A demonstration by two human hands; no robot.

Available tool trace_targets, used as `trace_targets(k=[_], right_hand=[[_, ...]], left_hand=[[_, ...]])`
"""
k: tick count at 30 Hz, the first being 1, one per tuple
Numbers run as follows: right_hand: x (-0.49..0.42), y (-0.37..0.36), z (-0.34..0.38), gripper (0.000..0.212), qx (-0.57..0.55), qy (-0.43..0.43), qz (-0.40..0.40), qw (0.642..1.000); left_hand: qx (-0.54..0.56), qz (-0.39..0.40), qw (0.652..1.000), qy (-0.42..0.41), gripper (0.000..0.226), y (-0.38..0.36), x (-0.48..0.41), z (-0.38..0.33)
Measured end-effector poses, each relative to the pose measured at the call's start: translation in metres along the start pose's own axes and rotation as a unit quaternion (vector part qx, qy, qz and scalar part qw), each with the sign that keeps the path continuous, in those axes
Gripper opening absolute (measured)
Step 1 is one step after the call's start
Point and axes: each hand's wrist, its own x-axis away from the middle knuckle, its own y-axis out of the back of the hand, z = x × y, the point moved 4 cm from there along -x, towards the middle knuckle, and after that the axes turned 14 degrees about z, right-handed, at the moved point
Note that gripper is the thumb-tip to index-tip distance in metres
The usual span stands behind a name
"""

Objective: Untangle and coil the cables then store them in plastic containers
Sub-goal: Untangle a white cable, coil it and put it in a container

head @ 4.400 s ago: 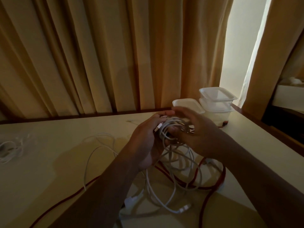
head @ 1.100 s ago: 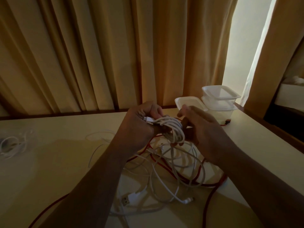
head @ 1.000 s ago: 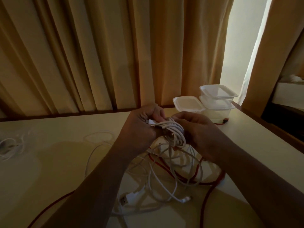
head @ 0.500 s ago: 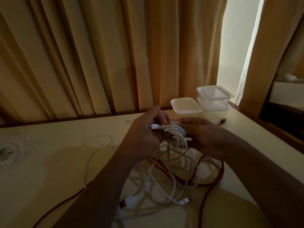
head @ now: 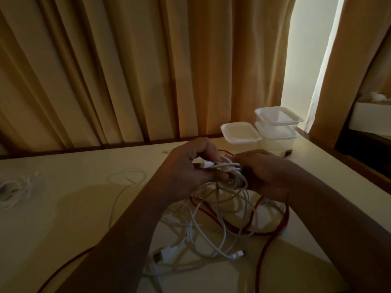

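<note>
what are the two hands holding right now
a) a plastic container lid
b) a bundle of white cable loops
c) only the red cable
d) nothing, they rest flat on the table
b: the left hand and right hand both grip the white cable bundle above the table, while the plastic containers stand untouched at the far corner.

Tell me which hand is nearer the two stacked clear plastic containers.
Right. The right hand grips the white cable bundle just in front of the stacked clear plastic containers; the left hand holds it farther left.
</note>
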Motion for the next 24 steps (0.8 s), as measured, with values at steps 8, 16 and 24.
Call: trace_targets(k=[8, 16, 24], right_hand=[[0.001, 0.007, 0.005, 0.023, -0.048, 0.083, -0.115, 0.989], [0.007, 0.022, 0.009, 0.022, -0.092, 0.141, -0.193, 0.967], [0.003, 0.022, 0.007, 0.022, -0.074, 0.171, -0.207, 0.960]], left_hand=[[0.106, -0.048, 0.993, -0.005, 0.023, 0.000, -0.001, 0.007], [0.266, -0.127, 0.954, 0.056, 0.016, -0.004, -0.001, 0.012], [0.376, -0.175, 0.902, 0.118, 0.019, -0.010, -0.003, 0.010]])
